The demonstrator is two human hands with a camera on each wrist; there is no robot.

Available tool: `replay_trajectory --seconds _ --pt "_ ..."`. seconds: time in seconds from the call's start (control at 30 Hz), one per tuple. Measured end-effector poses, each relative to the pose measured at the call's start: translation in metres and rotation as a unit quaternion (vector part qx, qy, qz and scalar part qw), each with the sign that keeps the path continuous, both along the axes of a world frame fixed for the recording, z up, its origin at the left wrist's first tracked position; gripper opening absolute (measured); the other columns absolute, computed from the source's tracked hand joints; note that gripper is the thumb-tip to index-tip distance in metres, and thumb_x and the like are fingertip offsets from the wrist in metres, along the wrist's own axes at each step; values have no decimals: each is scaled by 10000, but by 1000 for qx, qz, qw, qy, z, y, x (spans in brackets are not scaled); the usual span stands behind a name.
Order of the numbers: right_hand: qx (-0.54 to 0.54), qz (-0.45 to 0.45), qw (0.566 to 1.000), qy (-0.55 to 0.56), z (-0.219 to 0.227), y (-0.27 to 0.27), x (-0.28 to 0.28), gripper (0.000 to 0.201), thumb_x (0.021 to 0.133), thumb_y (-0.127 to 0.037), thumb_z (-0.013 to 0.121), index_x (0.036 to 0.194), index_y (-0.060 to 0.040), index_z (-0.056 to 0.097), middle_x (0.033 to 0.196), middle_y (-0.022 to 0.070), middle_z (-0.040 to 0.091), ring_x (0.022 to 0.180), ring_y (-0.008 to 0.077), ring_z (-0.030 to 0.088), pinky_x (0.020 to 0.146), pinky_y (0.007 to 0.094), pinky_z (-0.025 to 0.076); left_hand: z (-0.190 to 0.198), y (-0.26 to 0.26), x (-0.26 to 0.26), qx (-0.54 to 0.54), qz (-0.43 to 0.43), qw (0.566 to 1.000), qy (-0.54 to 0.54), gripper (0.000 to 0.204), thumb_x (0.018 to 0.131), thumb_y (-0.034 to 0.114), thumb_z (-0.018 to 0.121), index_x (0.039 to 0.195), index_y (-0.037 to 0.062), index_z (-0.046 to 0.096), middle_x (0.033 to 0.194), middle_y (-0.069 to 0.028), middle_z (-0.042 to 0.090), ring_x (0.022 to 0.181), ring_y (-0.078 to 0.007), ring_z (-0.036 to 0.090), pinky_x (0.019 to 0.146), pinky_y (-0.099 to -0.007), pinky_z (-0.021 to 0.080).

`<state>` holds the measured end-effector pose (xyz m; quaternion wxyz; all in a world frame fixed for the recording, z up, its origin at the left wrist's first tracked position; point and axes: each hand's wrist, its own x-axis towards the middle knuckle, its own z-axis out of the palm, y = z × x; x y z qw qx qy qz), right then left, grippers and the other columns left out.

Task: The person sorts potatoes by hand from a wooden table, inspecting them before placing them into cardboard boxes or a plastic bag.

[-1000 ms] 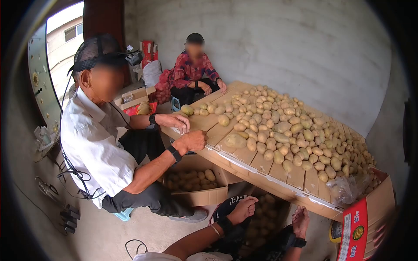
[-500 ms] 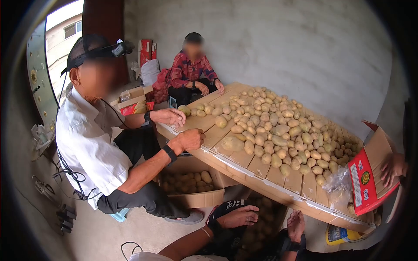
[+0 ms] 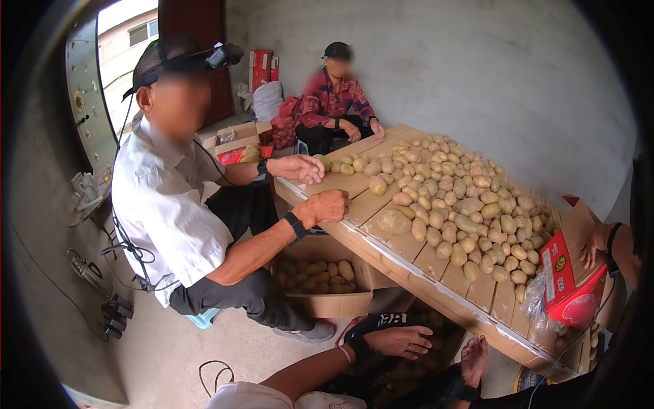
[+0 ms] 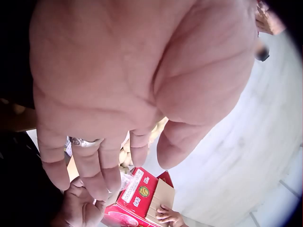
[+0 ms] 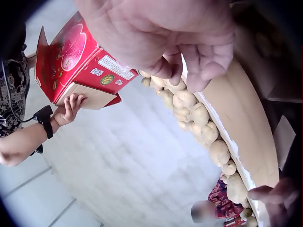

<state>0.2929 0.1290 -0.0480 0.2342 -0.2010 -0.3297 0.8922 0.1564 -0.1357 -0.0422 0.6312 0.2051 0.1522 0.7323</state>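
My left hand (image 3: 402,342) hovers in front of the table's near side with relaxed, slightly bent fingers and a ring on one of them. Nothing lies in its palm, which fills much of the left wrist view. Close beside it, my right hand (image 3: 475,361) is raised near the table edge. In the right wrist view its fingers (image 5: 208,71) hang loosely curled and hold nothing. Many potatoes (image 3: 470,204) are heaped on the cardboard-covered table (image 3: 436,262) beyond my hands. To the right, another person's hand (image 3: 596,245) holds a tilted red cardboard box (image 3: 558,262) at the table's corner.
Clear plastic (image 3: 535,303) lies beside the red box. A person in a white shirt (image 3: 170,211) sits at the left, hands over the table edge. Someone in a patterned red shirt (image 3: 334,105) sits at the far end. An open carton of potatoes (image 3: 327,305) stands under the table.
The other person's red box has come up from below the table's right corner and tilted over it. My left hand's fingers have loosened and extended. The head view has shifted slightly.
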Motion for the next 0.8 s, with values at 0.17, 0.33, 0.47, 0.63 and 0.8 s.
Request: replay_trajectory --seconds 0.17,0.33,0.47,0.63,0.8 --pt "-4 24 1000 -3 -4 -17 -31 125 911 -240 524 950 -124 549 940 27 640 720 105 581 606 236 488 -4 14 2 -3 -95 995 33 497 912 294 527 1340 171 306 1263 -53 474 1144 -186 482 923 -355 410" --pt "-8 56 998 -27 -3 -33 -31 112 909 -230 527 945 -128 557 934 27 640 700 109 574 588 229 476 -6 11 7 -24 -77 996 45 484 912 301 529 1336 184 327 1242 -55 491 1145 -187 483 922 -352 409" --pt "15 61 998 -11 -4 -31 -18 111 907 -233 531 950 -134 559 947 24 642 693 109 576 565 227 467 -7 12 10 -36 -58 996 66 477 911 301 529 1332 185 338 1232 -52 500 1142 -182 486 920 -349 407" --pt "83 67 991 -75 7 -42 -3 112 895 -249 559 934 -144 558 877 -3 641 700 90 572 578 216 451 -9 11 11 -49 -49 994 81 462 912 290 527 1323 178 348 1255 -43 493 1153 -179 478 922 -343 398" --pt "80 55 992 -75 1 -55 9 102 886 -245 570 934 -155 559 889 -10 639 720 98 571 594 224 442 -9 4 11 -35 -56 996 63 450 912 283 530 1313 169 359 1285 -51 470 1178 -182 456 936 -352 386"
